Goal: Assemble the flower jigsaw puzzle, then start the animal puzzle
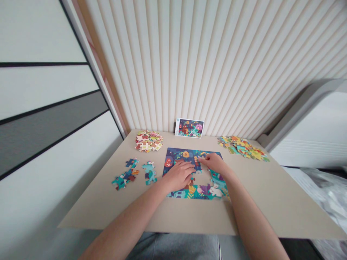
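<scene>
A partly assembled jigsaw puzzle in dark blue and teal lies in front of me, with a gap of bare table near its middle right. My left hand rests flat on its left half, fingers stretched out and covering part of the picture. At the upper edge of the gap, my right hand has thumb and fingers together on a small puzzle piece, which touches the assembled part. Left of the puzzle lie a joined cluster of pieces and a teal piece group.
A picture card leans upright against the pleated wall. Piles of other pieces sit at the back: a pink-red pile on the left, a yellow-orange pile on the right. The beige table ends just before my lap.
</scene>
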The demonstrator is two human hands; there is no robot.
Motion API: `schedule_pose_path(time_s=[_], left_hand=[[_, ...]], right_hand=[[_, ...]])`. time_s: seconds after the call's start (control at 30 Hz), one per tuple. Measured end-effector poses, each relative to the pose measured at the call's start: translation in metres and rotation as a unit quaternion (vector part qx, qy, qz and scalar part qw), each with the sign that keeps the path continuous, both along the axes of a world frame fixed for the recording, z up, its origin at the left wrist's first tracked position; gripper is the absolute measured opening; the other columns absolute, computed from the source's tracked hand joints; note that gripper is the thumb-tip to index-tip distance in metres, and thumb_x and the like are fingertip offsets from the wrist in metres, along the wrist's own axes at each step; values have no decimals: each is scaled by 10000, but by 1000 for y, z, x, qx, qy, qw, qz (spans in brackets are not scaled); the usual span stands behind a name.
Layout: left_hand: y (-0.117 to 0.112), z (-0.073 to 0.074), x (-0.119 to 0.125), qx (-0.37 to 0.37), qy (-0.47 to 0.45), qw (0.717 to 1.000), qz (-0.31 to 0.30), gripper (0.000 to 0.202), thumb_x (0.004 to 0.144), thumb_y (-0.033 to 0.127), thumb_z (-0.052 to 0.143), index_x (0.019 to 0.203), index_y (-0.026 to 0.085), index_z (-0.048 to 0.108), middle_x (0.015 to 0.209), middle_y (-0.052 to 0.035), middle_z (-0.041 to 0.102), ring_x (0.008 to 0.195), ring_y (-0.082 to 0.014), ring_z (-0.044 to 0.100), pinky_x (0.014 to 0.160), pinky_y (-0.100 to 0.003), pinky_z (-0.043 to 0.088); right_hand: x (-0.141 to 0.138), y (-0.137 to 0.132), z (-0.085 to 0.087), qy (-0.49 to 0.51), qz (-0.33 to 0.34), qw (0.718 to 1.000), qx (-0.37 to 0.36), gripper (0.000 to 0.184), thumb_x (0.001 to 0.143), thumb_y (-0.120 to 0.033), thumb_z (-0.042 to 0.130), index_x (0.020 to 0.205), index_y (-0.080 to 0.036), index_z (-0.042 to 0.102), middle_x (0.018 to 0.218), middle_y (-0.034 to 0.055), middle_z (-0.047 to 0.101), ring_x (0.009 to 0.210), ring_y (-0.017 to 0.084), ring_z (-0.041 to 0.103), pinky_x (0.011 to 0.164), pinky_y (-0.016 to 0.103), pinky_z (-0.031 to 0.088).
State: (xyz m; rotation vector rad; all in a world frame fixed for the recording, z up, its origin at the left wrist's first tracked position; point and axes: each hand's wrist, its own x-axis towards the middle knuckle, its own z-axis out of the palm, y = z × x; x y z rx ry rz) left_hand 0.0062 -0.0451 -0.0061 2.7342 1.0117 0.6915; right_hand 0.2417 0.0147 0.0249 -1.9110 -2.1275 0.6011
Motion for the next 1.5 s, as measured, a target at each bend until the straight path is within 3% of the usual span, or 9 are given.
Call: schedule_pose_path(time_s=[0.27, 0.43, 0.6, 0.7, 0.83, 0.97, 1.2, 1.37, 1.5], left_hand=[[-2, 2, 0, 22, 10, 1000, 1, 267, 970, 195, 550, 1214, 213, 656, 1334, -77, 632, 1268, -237, 557, 1125, -435, 395], [-11, 20, 4, 69, 69, 995, 15, 224, 953, 156, 554, 1153, 168, 653, 1249, -117, 642, 1202, -250, 578, 1084, -429, 413], [-54, 48, 11, 87, 152, 984, 5, 137, 980, 179, 519, 986, 158, 655, 966, -96, 683, 1001, -243, 632, 984, -420, 454], [-90, 54, 5, 74, 144, 987, 3, 152, 996, 270, 544, 1044, 168, 645, 1018, -82, 684, 1046, -249, 626, 985, -414, 461], [-123, 47, -16, 30, 118, 991, 58, 203, 976, 281, 590, 1151, 184, 626, 1210, -85, 655, 1169, -254, 591, 1078, -429, 436], [-134, 32, -33, -6, 75, 993, 95, 309, 975, 236, 573, 1282, 203, 588, 1318, -78, 618, 1262, -257, 553, 1118, -438, 440], [-136, 22, -46, -23, 21, 992, 120, 314, 984, 184, 527, 1281, 225, 623, 1278, -64, 650, 1223, -231, 587, 1101, -426, 481], [-128, 18, -73, 11, 22, 984, 174, 319, 995, 212, 509, 1289, 215, 636, 1300, -88, 649, 1233, -248, 589, 1096, -468, 490], [-125, 13, -90, 13, 26, 983, 182, 329, 990, 210, 504, 1288, 233, 642, 1325, -81, 638, 1241, -238, 593, 1097, -453, 496]], right_hand=[[-5, -1, -4, -53, 2, 998, -31, 412, 813, -547, 686, 601, -195, 653, 577, 18, 634, 546, 139, 541, 531, 252, 286], [1, 5, -2, -2, -49, 994, 94, 442, 928, -502, 521, 664, -176, 663, 618, 36, 648, 609, 151, 556, 566, 247, 306], [4, 6, 3, -26, -94, 987, 130, 431, 951, -489, 490, 721, -182, 687, 695, 78, 693, 674, 186, 598, 582, 262, 303], [1, 3, 4, -44, -85, 987, 128, 435, 959, -508, 480, 750, -194, 696, 742, 93, 713, 717, 201, 625, 597, 268, 305], [-2, 1, 3, -52, -71, 987, 137, 461, 967, -534, 463, 748, -197, 691, 759, 101, 718, 740, 210, 638, 607, 277, 305], [-2, 1, 1, -61, -72, 987, 128, 464, 965, -537, 465, 753, -194, 693, 765, 104, 715, 742, 212, 638, 601, 279, 301], [-2, 2, 0, -69, -66, 988, 120, 458, 967, -537, 469, 758, -198, 694, 755, 98, 712, 743, 214, 640, 605, 271, 311], [-4, 1, 1, -79, -58, 988, 119, 433, 967, -504, 483, 755, -191, 695, 769, 108, 724, 759, 220, 662, 592, 277, 308], [-5, 0, 1, -86, -50, 988, 119, 433, 967, -501, 481, 748, -193, 692, 775, 113, 726, 765, 226, 670, 589, 278, 305]])
